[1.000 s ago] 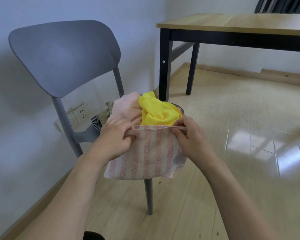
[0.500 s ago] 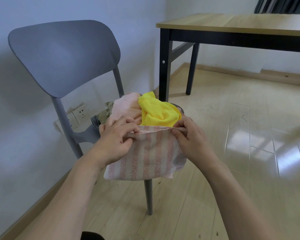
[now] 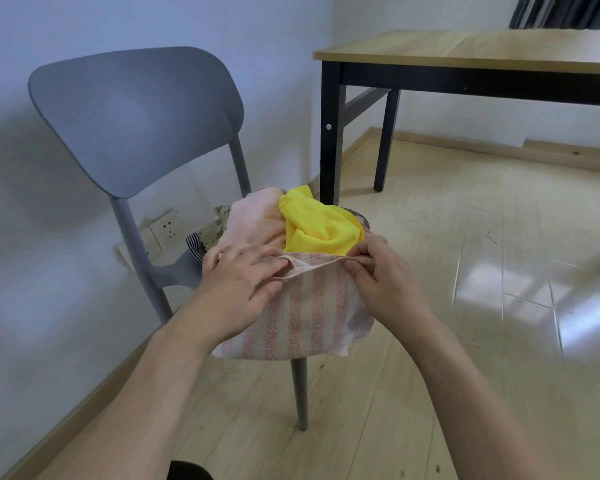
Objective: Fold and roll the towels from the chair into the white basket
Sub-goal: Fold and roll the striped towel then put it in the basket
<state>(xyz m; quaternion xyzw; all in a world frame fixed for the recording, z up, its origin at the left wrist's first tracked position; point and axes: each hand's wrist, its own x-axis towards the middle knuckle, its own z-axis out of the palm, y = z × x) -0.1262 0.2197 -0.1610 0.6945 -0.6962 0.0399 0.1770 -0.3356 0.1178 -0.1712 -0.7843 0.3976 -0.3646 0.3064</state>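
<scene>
A pink-and-white striped towel (image 3: pixel 309 313) hangs folded in front of the grey chair (image 3: pixel 132 119). My right hand (image 3: pixel 378 275) pinches its top edge at the right. My left hand (image 3: pixel 239 282) lies over the top left corner, fingers stretched along the fold and thumb on the front of the cloth. Behind the towel, a pale pink towel (image 3: pixel 253 220) and a yellow cloth (image 3: pixel 319 223) are heaped on the chair seat. A patterned and a striped cloth (image 3: pixel 205 237) peek out at the heap's left. No white basket is in view.
A wooden table with black legs (image 3: pixel 329 133) stands right behind the chair. A wall socket (image 3: pixel 163 230) sits low on the wall to the left. Light wooden floor (image 3: pixel 482 271) stretches to the right.
My left hand's fingers have straightened and slid right along the towel's top fold. The right hand and the towel stay almost still.
</scene>
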